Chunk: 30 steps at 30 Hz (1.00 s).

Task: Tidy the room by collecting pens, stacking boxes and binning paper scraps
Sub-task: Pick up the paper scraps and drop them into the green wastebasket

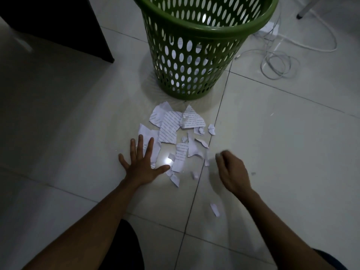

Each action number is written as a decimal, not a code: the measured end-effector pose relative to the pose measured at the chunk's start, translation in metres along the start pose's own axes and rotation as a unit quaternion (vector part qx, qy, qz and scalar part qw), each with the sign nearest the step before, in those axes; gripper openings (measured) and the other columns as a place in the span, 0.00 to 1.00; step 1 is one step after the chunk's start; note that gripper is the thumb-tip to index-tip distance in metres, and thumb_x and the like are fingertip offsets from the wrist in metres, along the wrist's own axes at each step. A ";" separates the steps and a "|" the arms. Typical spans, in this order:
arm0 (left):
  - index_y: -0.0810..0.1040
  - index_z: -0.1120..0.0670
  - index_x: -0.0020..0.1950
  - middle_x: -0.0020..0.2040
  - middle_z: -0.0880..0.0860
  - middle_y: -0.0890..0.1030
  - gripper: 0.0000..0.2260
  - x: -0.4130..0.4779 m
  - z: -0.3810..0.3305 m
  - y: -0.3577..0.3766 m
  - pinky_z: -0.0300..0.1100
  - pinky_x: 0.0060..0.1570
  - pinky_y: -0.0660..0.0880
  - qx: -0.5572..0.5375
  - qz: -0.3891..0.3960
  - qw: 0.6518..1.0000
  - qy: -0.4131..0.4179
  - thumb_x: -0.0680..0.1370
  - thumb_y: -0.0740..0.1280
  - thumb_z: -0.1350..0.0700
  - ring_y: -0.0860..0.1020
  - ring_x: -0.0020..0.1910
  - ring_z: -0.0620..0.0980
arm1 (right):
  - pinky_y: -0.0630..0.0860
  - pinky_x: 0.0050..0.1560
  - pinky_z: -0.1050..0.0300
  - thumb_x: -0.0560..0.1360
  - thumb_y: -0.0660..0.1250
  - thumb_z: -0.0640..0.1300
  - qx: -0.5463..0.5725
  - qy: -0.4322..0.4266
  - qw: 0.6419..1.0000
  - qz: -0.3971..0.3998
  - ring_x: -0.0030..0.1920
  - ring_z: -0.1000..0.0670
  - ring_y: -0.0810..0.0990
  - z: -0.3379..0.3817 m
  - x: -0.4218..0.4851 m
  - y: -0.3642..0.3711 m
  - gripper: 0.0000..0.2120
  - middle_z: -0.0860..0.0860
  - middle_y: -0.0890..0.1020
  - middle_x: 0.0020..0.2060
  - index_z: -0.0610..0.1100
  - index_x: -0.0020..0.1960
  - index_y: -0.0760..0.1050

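Head view: a green bin point(202, 32) is seen standing upright on the tiled floor point(68, 123). The scraps point(171, 129) are strewn on the floor just in front of the bin, in a patch whose long axis runs from the bin's foot toward the person.

The left hand point(141, 164) is laid flat, fingers spread apart, with its fingertips resting on the scraps at the patch's left edge. The right hand point(231, 172) is held at the patch's right edge, fingers curled and blurred; whether a scrap is pinched cannot be told.

One stray scrap point(214, 209) lies farther from the bin than either hand, nearest the right arm.

The near end of the patch is judged to be flanked by the hands, so it could be gathered inward from both sides and then carried forward to the bin.

White cables point(278, 63) are coiled to the right of the bin.
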<state>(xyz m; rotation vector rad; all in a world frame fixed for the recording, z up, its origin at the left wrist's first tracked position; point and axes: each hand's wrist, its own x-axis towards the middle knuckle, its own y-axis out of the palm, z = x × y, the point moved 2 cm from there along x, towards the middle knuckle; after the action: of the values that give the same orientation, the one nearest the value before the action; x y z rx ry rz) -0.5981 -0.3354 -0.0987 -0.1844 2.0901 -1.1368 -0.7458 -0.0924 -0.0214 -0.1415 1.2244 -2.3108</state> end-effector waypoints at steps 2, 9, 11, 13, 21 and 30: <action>0.24 0.33 0.69 0.68 0.40 0.19 0.50 -0.001 0.001 0.001 0.69 0.66 0.34 -0.009 -0.005 1.000 0.004 0.57 0.49 0.17 0.29 0.75 0.50 | 0.72 0.36 0.52 0.79 0.58 0.53 -0.075 -0.012 0.984 0.163 0.31 0.50 0.73 -0.014 -0.023 -0.011 0.17 0.52 0.73 0.28 0.47 0.33 0.65; 0.27 0.32 0.70 0.69 0.39 0.20 0.51 0.004 0.001 0.009 0.69 0.66 0.34 -0.021 -0.040 0.999 0.005 0.57 0.49 0.16 0.29 0.74 0.48 | 0.75 0.43 0.56 0.74 0.61 0.57 -0.217 -0.054 0.837 0.499 0.39 0.44 0.78 -0.012 -0.070 0.016 0.21 0.48 0.74 0.31 0.43 0.30 0.68; 0.28 0.32 0.71 0.70 0.39 0.21 0.51 0.004 0.001 0.009 0.69 0.66 0.35 -0.024 -0.049 0.998 0.008 0.57 0.51 0.17 0.30 0.75 0.47 | 0.73 0.44 0.58 0.73 0.62 0.56 -0.203 -0.039 0.861 0.464 0.40 0.46 0.77 -0.010 -0.054 0.019 0.20 0.49 0.75 0.33 0.45 0.29 0.66; 0.28 0.32 0.71 0.70 0.39 0.22 0.51 0.002 0.003 0.009 0.70 0.66 0.36 -0.026 -0.056 0.998 0.010 0.57 0.51 0.17 0.31 0.75 0.48 | 0.73 0.45 0.59 0.72 0.62 0.56 -0.197 -0.039 0.879 0.433 0.44 0.45 0.79 -0.004 -0.032 0.021 0.17 0.47 0.80 0.38 0.46 0.31 0.68; 0.30 0.32 0.72 0.73 0.41 0.25 0.51 0.002 0.002 0.013 0.68 0.65 0.36 -0.004 -0.087 0.996 -0.014 0.56 0.47 0.16 0.30 0.75 0.46 | 0.68 0.38 0.57 0.73 0.59 0.55 -0.218 -0.116 0.910 0.333 0.44 0.45 0.80 0.024 0.050 0.034 0.13 0.47 0.81 0.41 0.49 0.35 0.69; 0.34 0.31 0.73 0.75 0.41 0.30 0.50 -0.004 0.000 0.009 0.68 0.67 0.38 -0.009 -0.076 0.997 -0.026 0.57 0.51 0.17 0.33 0.76 0.47 | 0.60 0.70 0.39 0.50 0.62 0.81 -0.210 -0.137 0.949 0.192 0.75 0.42 0.54 0.027 0.083 0.014 0.65 0.46 0.48 0.77 0.53 0.77 0.45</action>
<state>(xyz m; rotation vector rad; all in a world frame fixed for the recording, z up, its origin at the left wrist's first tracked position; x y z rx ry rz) -0.5933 -0.3282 -0.1036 -0.3829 2.0700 -1.1884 -0.8028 -0.1592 -0.0283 -0.3294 1.4329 -1.6167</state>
